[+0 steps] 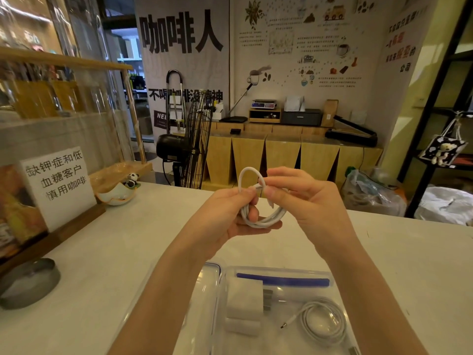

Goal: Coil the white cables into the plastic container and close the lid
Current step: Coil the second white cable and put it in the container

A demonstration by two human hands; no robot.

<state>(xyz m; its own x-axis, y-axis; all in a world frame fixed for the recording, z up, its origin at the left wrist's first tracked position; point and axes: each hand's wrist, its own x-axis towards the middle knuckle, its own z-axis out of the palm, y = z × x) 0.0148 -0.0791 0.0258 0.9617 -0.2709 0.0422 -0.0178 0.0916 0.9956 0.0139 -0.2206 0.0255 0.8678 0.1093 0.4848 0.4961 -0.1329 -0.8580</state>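
A white cable (266,218) is wound into a small coil and held up above the white table (107,252). My left hand (230,213) grips the coil from the left, fingers closed around its loops. My right hand (299,193) pinches the coil's top loop between thumb and fingertips. Below my forearms lies the clear plastic container (279,271), open. A second coiled white cable (323,321) and a white charger plug (244,301) rest inside. The clear lid (204,280) with its blue seal lies to the container's left, partly hidden by my left forearm.
A round grey metal tin (28,284) sits at the table's left edge. Behind it stands a wooden sign holder with a paper notice (57,180), then a small panda bowl (119,193). A black fan (189,139) stands beyond the table.
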